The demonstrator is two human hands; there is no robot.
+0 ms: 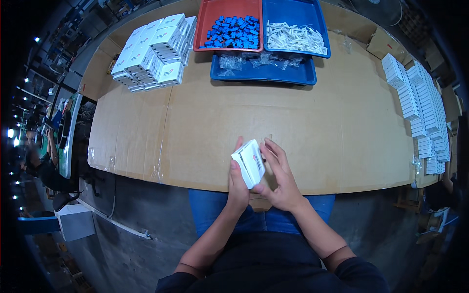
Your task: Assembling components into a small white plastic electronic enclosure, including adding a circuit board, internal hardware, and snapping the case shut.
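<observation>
At the table's (pixel 205 127) far left corner stands a stack of white boxes (pixel 151 53), piled several layers high. Right of it, at the middle of the far edge, is a red tray (pixel 229 7) holding a heap of small blue pieces (pixel 234 33).

Near the middle of the near edge, the left hand (pixel 238 190) is closed around the left side of a white box (pixel 251 163), its thumb lying along the near face. The box is tilted, with a dark line running along one side; whether it touches the table cannot be told.

Back at the far edge, a lower blue tray (pixel 264 75) with clear plastic bags (pixel 232 62) in it sits partly under the red tray and an upper blue tray (pixel 293 12), which holds slim white pieces (pixel 295 38).

The right hand (pixel 282 185) is half curled, thumb at the box's near end and fingers by its right side. Along the table's right edge run rows of stacked white cartons (pixel 424 112).
</observation>
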